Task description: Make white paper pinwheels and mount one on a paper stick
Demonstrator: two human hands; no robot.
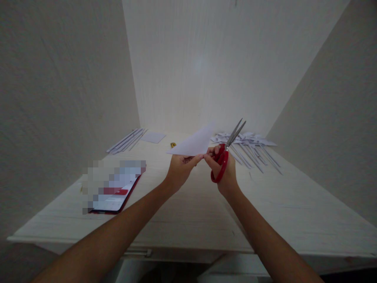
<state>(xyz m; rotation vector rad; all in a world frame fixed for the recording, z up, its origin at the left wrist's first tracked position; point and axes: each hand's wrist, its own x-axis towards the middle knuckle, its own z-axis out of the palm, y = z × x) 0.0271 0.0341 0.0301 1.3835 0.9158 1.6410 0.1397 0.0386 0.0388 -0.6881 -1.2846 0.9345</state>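
My left hand (pixel 180 168) pinches the lower edge of a white triangular piece of paper (pixel 194 144) and holds it up above the white table (pixel 288 212). My right hand (pixel 223 169) grips a pair of red-handled scissors (pixel 226 154), whose metal blades point up and to the right, slightly apart. The fingertips of the right hand also touch the paper's lower right corner. Both hands hover over the middle of the table.
A phone in a red case (pixel 113 188) lies at the left. Several thin rolled paper sticks (pixel 126 140) and a small white sheet (pixel 153 137) lie at the back left. A pile of folded paper pieces and sticks (pixel 250 146) lies at the back right. Walls close in on three sides.
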